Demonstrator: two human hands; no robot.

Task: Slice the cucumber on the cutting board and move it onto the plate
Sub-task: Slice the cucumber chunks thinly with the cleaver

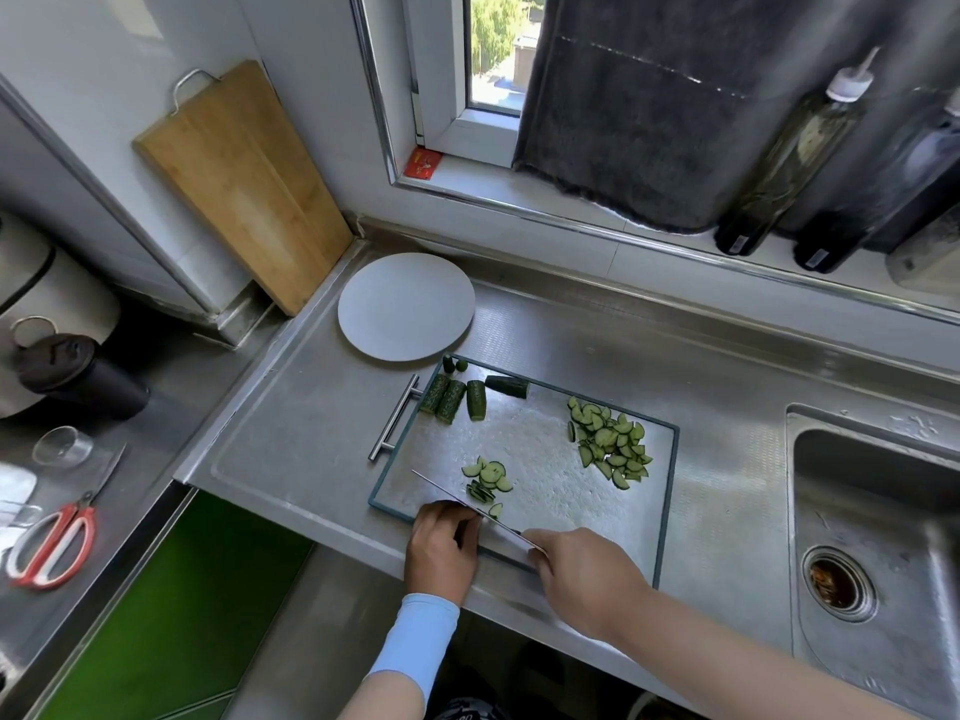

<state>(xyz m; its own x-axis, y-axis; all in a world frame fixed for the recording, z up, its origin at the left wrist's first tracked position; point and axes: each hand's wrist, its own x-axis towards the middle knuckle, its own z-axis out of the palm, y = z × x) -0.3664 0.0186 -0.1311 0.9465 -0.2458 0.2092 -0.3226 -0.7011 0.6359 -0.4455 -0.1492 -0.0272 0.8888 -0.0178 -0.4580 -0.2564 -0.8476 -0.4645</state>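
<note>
The right hand [582, 574] is wrapped round the handle of a thin steel knife [447, 491], whose blade slants across the near left corner of the steel-faced, green-rimmed cutting board [540, 449]. The left hand [441, 543] sits curled against the blade (what its fingers hold, I cannot tell). Green half-moon cucumber slices [485, 480] lie beside the blade, a bigger heap [610, 444] lies at the board's right edge, uncut dark green cucumber chunks [457, 400] lie at its far left corner, and the round white plate [405, 306] sits just beyond that corner on the worktop.
</note>
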